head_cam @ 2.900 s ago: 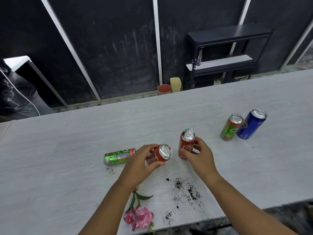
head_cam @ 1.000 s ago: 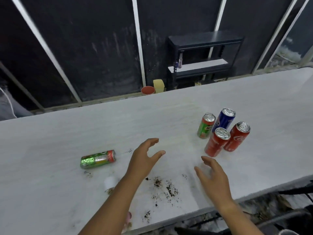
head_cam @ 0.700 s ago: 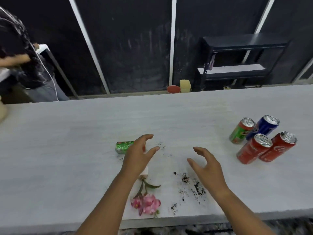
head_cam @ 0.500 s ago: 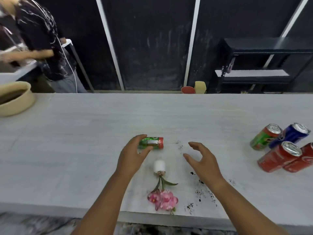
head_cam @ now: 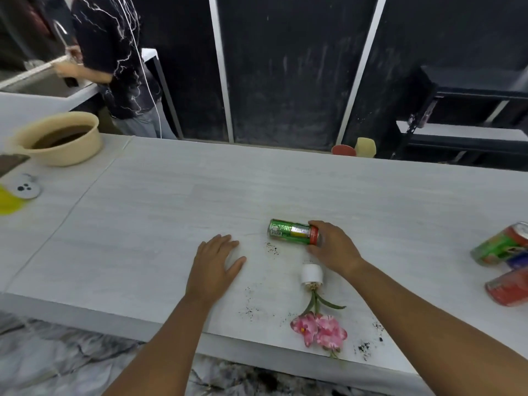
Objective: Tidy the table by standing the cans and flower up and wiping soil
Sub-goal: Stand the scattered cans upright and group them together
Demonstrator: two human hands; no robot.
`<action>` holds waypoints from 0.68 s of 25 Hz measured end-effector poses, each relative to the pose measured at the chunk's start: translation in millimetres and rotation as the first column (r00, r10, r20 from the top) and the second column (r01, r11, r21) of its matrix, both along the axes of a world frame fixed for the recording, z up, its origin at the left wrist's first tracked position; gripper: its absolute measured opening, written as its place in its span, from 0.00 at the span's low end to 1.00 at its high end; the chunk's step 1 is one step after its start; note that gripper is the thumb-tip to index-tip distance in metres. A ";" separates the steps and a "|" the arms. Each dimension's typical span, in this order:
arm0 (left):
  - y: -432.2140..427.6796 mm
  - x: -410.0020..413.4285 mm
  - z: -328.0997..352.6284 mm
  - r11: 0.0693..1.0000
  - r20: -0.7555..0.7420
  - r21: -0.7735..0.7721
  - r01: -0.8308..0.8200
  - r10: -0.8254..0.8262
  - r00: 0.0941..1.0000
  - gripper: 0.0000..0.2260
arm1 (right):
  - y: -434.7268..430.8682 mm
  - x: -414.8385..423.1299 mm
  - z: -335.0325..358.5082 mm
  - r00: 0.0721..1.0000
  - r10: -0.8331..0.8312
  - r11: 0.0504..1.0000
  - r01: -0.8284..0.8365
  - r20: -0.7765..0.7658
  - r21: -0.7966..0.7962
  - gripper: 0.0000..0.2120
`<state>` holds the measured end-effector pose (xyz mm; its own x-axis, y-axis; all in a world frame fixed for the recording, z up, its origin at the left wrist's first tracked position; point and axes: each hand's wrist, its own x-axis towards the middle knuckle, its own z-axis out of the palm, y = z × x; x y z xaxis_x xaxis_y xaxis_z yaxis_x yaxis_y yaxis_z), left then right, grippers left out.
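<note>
A green can (head_cam: 288, 232) lies on its side on the white table (head_cam: 160, 212). My right hand (head_cam: 333, 246) curls around its red right end. My left hand (head_cam: 214, 264) rests flat on the table to the left, fingers apart, holding nothing. A pink flower (head_cam: 318, 330) in a small white pot (head_cam: 312, 274) lies tipped over near the front edge, just under my right wrist. Dark soil specks (head_cam: 273, 248) are scattered below the can and around the flower (head_cam: 364, 347). Standing cans, green (head_cam: 498, 246) and red (head_cam: 508, 290), show at the right edge.
A beige bowl (head_cam: 61, 137) stands at the far left, with a white round device (head_cam: 25, 188) and something yellow (head_cam: 8, 201) nearer. A red cup (head_cam: 343, 150) and yellow cup (head_cam: 365, 147) sit behind the table. Another person (head_cam: 114, 58) stands at back left.
The view swung left. My left hand let go of the green can and moved left onto the table. My right hand reached over and closed on the can's right end.
</note>
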<state>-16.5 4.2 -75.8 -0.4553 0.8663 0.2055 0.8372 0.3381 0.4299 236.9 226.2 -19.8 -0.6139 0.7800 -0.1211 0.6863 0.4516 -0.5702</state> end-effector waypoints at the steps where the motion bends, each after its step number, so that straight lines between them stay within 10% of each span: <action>1: 0.7 -0.6 0.5 1.000 0.001 0.007 0.002 -0.002 1.000 0.24 | 1.1 -0.8 -0.8 1.000 -0.010 1.000 0.010 -0.007 0.014 0.31; 17: 29.0 13.9 18.3 0.996 0.101 0.020 -0.087 0.084 0.991 0.13 | -35.5 111.7 43.7 0.689 -0.390 0.918 0.341 -0.611 -0.201 0.23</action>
